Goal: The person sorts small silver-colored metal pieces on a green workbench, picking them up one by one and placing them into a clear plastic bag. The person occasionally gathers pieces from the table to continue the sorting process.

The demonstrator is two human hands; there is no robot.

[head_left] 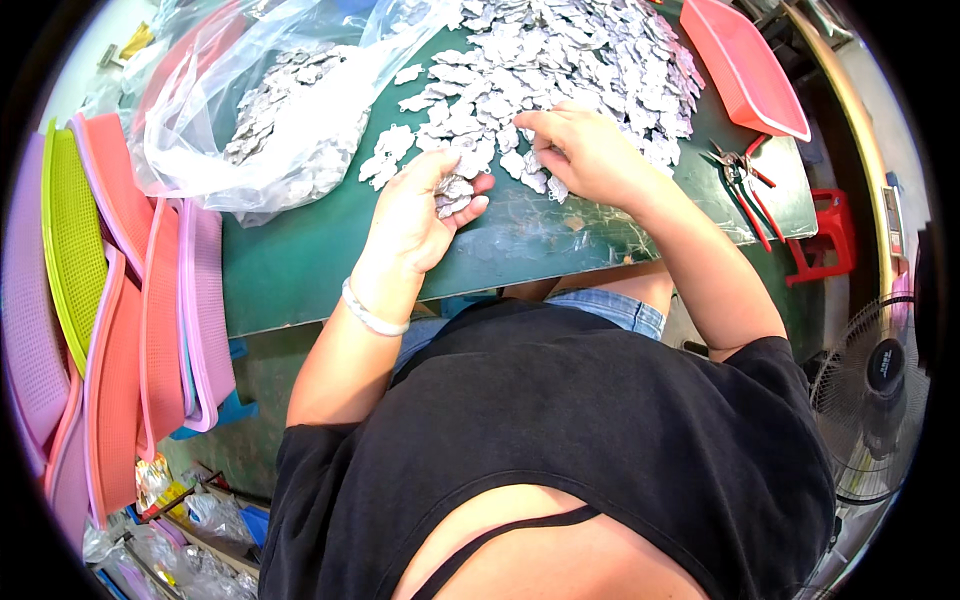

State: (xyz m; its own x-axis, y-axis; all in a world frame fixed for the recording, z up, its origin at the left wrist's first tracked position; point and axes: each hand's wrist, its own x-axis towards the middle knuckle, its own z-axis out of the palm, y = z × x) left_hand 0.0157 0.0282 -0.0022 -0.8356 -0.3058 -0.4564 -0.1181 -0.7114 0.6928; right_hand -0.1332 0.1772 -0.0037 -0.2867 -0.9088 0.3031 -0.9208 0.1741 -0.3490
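Observation:
A large pile of small flat silver-grey metal pieces (585,50) with irregular outlines is spread over the green table (300,270). My left hand (415,210) is at the near edge of the pile, palm turned inward, its fingers closed around several metal pieces (455,193). To its right, my right hand (590,155) reaches over the pile. Its index finger points left and its thumb is apart from it, close to loose pieces. Nothing shows between them, and the other fingers are curled.
A clear plastic bag (180,140) of similar pieces lies at left. Stacked purple, coral and green plastic baskets (115,400) stand beside the table. At right are red-handled pliers (740,180), a coral tray (745,75), a red stool (830,235) and a fan (880,400).

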